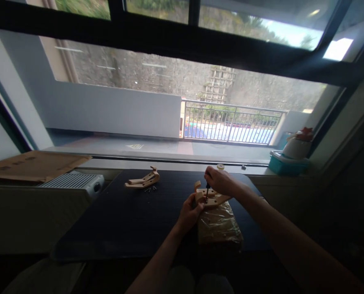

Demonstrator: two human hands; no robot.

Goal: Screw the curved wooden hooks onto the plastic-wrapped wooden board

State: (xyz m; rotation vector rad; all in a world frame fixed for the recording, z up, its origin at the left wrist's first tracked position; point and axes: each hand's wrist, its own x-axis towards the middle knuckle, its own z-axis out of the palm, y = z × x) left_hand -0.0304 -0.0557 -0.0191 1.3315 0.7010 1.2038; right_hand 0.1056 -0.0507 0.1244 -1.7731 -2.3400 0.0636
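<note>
On the dark table point(132, 220) my left hand point(190, 211) is closed on the near end of a light wooden part point(212, 197) with holes in it. My right hand point(220, 181) is closed round a small screwdriver point(206, 192), held upright with its tip down on that wooden part. The part rests on a clear plastic bag point(220, 228) of more wooden pieces. A second assembled wooden piece point(142, 180) lies to the left on the table, with a few small dark screws point(151, 189) beside it.
A window fills the far side, with a sill behind the table. A flat cardboard sheet point(31, 165) lies on a white radiator point(73, 181) at the left. A teal container point(287, 163) with a white object on it stands at the right on the sill.
</note>
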